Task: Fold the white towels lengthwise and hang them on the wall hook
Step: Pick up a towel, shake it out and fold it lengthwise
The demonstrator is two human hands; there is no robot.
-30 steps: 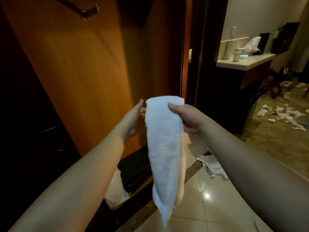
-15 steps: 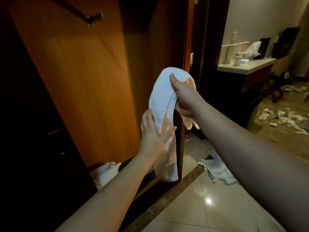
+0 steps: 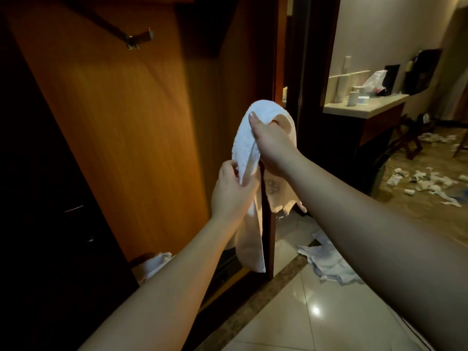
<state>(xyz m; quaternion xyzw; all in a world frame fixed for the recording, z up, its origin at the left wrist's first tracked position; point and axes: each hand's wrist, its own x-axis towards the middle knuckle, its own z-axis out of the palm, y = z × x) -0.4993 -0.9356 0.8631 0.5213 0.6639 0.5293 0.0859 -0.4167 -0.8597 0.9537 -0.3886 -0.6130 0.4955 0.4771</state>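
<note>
Head view: your right hand [image 3: 272, 150] has its fingers curled over the bend of the white towel [image 3: 249, 140], likely to keep the fold. Your left hand [image 3: 231, 192] pinches the hanging edges below, apparently lining them up. That soft, nubbly terry drapes as a narrow strip before the wood panel [image 3: 126, 138], well below the metal wall hook [image 3: 139, 39].

Two bare forearms enter from the lower edge of the frame — no sleeve shows on either one, up to the border of the picture. The left hand [image 3: 231, 192] and the right hand [image 3: 272, 148] wear no glove, no ring, no watch or bracelet. One nail on the right hand — it is short and unpainted.
</note>
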